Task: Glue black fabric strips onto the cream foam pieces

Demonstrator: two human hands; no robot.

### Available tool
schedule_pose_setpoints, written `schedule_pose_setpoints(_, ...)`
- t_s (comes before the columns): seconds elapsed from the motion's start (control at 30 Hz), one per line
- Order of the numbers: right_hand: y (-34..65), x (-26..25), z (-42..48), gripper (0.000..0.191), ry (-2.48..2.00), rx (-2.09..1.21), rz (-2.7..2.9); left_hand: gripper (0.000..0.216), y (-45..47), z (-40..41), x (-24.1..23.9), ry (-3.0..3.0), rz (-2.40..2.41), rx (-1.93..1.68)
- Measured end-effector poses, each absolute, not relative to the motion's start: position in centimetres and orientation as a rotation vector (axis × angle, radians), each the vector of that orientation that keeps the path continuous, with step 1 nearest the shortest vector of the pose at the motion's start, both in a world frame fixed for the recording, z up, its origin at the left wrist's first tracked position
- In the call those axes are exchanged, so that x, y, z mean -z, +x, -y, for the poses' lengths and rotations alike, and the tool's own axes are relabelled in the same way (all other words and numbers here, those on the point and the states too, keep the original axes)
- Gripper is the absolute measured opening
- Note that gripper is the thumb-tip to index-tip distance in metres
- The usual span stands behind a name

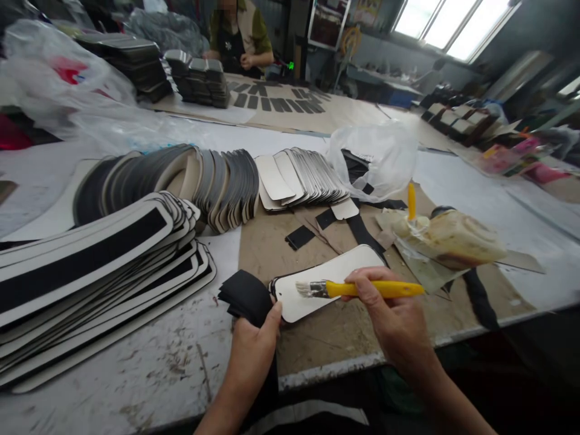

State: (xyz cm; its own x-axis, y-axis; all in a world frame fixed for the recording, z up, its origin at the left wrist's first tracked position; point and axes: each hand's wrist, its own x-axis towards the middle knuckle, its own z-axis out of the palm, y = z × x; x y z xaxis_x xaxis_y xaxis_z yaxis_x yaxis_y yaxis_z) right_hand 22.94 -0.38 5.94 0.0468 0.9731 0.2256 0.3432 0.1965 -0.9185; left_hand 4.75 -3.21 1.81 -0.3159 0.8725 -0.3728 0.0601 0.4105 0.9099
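Observation:
A paintbrush [338, 289] with a yellow handle is gripped in my right hand [394, 314]; its pale bristles touch or hover just over a white rounded panel [328, 281], I cannot tell which. That panel lies on a brown board, with darker edges of other pieces showing under its left end. My left hand [258, 344] is closed round a folded bundle of black strips [248, 296], and its thumb rests at the panel's left corner. Past the panel lie small black pieces [299, 237] and a row of overlapping white panels [303, 175].
Long white panels with black bands [90, 260] are stacked at left, before a row of curved grey-edged pieces [167, 175]. At right sits a plastic-wrapped glue container [462, 235] with another yellow handle [411, 202]. A plastic bag [380, 157] stands behind. Another person [242, 42] works across the table.

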Motion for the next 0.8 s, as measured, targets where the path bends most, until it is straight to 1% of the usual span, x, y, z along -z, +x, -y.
schedule_pose_setpoints(0.07, 22.5, -5.2, -0.1, 0.021, -1.318, -0.977, 1.397, 0.036, 4.9, 3.3, -1.8, 0.811, -1.696, -1.047)
schedule_pose_setpoints(0.1, 22.5, -5.0, -0.4, 0.023, -1.327, -1.009, 1.395, 0.035, 4.9, 3.3, -1.7, 0.808, -1.698, -1.058)
schedule_pose_setpoints(0.27, 23.3, -5.3, -0.5, 0.022, -1.433, -0.788, 1.433, 0.031, 4.9, 3.4, -1.6, 0.802, -1.691, -1.082)
schedule_pose_setpoints(0.43, 23.2, -5.2, -0.3, 0.023, -1.377, -0.953, 1.397, 0.031, 4.9, 3.3, -1.9, 0.789, -1.714, -1.061)
schedule_pose_setpoints(0.47, 23.4, -5.0, -0.4, 0.024, -1.385, -0.942, 1.411, 0.031, 4.9, 3.2, -2.0, 0.789, -1.719, -1.062)
schedule_pose_setpoints(0.53, 24.1, -4.8, -0.7, 0.024, -1.42, -0.82, 1.46, 0.03, 5.0, 3.2, -2.0, 0.792, -1.729, -1.073)
schedule_pose_setpoints(0.63, 25.9, -4.8, -1.1, 0.02, -1.454, -0.554, 1.572, 0.031, 5.0, 3.1, -1.9, 0.798, -1.754, -1.087)
schedule_pose_setpoints(0.8, 28.8, -5.6, -1.6, 0.012, -1.44, -0.16, 1.781, 0.039, 4.8, 3.3, -1.3, 0.823, -1.765, -1.008)
